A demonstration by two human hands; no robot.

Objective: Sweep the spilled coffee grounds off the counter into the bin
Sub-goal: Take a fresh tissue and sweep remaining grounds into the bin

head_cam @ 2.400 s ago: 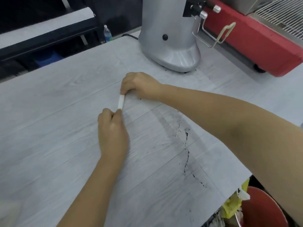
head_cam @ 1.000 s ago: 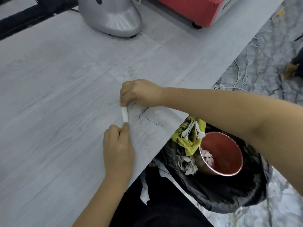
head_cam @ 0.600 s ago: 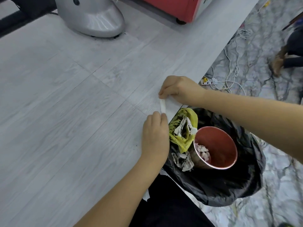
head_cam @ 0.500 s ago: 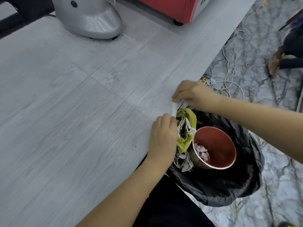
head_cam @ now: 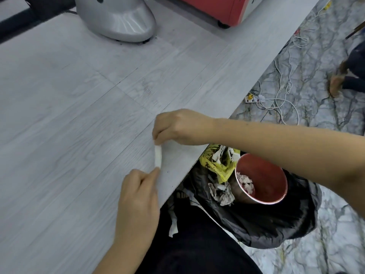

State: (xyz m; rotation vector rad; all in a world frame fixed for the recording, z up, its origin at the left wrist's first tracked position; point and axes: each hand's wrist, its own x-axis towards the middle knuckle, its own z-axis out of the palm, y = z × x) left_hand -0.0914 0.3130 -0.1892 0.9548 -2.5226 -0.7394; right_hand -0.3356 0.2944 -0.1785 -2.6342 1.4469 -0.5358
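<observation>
White and thin, a little strip (head_cam: 157, 156) is stretched between two hands in the head view, the only view there is, and it sits on the grey wood counter (head_cam: 79, 115) close to the edge. The right hand (head_cam: 178, 127) pinches the far end of the strip with bent fingers. The left hand (head_cam: 139, 194) pinches the near end between thumb and finger. Only a few tiny dark specks of coffee grounds (head_cam: 167, 172) show on the counter, between the strip and the edge, and a dark smudge of grounds sits by the foot of the silver machine (head_cam: 118, 22) far away at the back. The bin (head_cam: 276, 224) with its black bag stands on the floor right under the counter edge, with a red cup (head_cam: 262, 180) and a yellow bag (head_cam: 215, 167) inside it. Here is what could go wrong, I think. The strip is soft-looking and narrow, so it could bend or lift in the middle, and specks would slip under it and stay behind. If the hands push too fast, the grounds could fly past the bin and land on the floor or on the person's dark clothes (head_cam: 197, 244) below. The bin is a bit to the right of the strip, so a straight push might drop some grounds beside it. The grounds by the machine could be forgotten too.
</observation>
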